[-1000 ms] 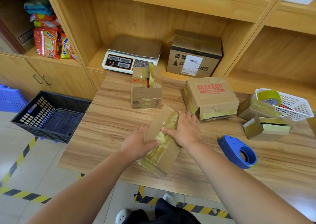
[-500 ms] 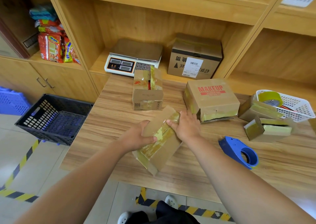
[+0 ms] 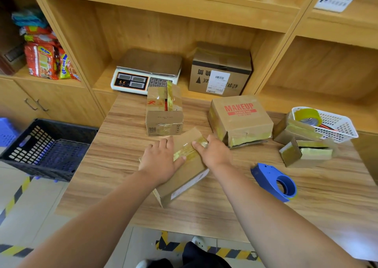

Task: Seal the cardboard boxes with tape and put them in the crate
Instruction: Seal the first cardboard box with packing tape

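A long flat cardboard box lies slantwise on the wooden table, with yellowish tape along its top seam. My left hand presses flat on its left side, thumb on the tape. My right hand rests on its far right end, fingers on the tape. A blue tape dispenser lies to the right on the table. The black crate stands on the floor at the left, with nothing visible in it. More boxes sit behind: a small taped box, a MAKEUP box, two small ones at right.
A white basket with a tape roll stands at the table's right. On the shelf behind are a weighing scale and a labelled carton. Snack packets fill the left shelf. A blue crate shows at far left.
The box was lifted slightly and tilted, and now lies flat on the table. My left hand went from gripping its edge to pressing on top; both hands slid farther along it.
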Action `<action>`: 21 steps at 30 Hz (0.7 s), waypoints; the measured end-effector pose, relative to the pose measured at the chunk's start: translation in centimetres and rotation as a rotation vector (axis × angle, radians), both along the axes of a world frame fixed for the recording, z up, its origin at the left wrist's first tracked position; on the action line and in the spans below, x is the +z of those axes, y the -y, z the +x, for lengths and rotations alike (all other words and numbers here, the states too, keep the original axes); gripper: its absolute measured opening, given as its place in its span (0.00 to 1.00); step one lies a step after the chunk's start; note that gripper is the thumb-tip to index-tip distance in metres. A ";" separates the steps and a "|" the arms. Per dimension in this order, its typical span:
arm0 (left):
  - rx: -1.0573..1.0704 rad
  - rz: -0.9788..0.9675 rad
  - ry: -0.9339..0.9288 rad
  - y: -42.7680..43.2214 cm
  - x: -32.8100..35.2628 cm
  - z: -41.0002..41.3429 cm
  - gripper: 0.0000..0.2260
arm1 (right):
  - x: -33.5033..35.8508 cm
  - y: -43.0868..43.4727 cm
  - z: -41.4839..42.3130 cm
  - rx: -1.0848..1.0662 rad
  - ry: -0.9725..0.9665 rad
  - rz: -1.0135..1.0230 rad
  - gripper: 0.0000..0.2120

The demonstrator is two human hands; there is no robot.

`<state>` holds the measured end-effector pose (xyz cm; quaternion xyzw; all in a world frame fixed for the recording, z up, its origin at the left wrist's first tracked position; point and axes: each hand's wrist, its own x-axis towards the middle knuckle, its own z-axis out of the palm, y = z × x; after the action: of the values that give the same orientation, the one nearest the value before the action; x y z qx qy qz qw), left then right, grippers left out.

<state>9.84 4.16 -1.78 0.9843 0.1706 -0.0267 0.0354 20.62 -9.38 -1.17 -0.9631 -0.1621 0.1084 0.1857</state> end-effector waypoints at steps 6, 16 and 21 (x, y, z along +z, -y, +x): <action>-0.001 -0.046 0.031 -0.4 -0.4 0.3 0.33 | -0.4 -0.4 1.6 -0.038 -0.026 0.059 0.19; -0.005 -0.059 0.033 -0.7 -0.3 0.4 0.30 | -0.2 0.5 1.9 -0.005 -0.048 0.153 0.19; -0.006 -0.044 0.019 -0.6 -0.3 0.5 0.29 | -1.5 2.3 0.1 0.008 -0.221 0.255 0.20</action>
<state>10.34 4.77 -2.07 0.9840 0.1667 -0.0211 0.0587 20.67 -11.71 -2.63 -0.9132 -0.1571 0.1932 0.3227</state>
